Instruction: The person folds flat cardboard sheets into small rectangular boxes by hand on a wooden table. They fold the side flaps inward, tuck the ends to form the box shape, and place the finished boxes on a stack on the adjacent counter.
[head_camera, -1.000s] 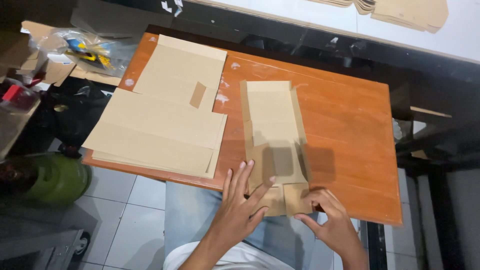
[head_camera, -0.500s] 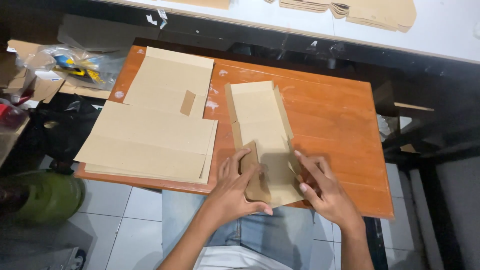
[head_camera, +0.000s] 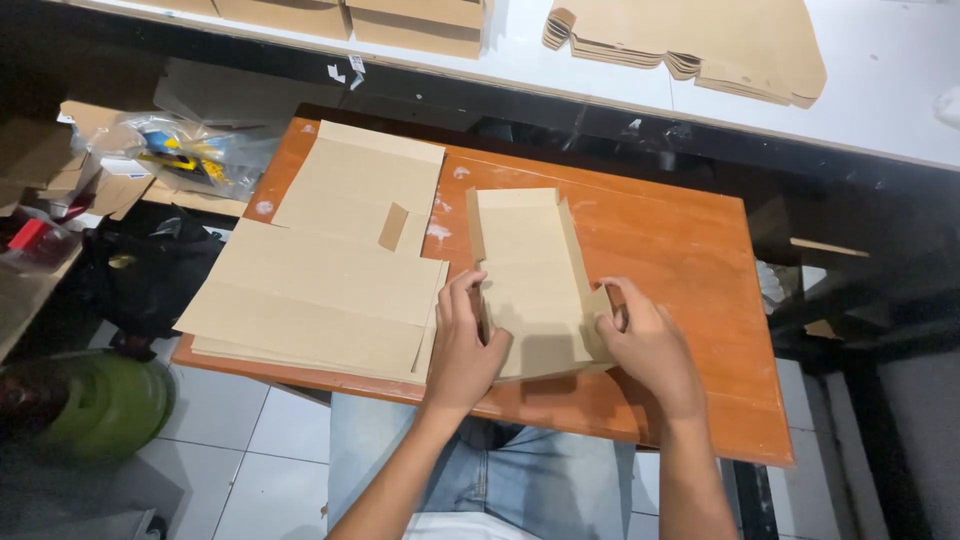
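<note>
Cardboard sheets (head_camera: 320, 290) on orange table (head_camera: 690, 250)

Tan cardboard box (head_camera: 535, 275), orange table (head_camera: 690, 250)

Cardboard stacks (head_camera: 350, 15) cut off by top edge; green container (head_camera: 100, 405) blurred.

Single head cam, looking steeply down from above, close over orange table (head_camera: 690, 250). Facing forward toward white bench (head_camera: 880, 90) at frame top. Lap and floor tiles (head_camera: 250, 440) at bottom edge.
</note>
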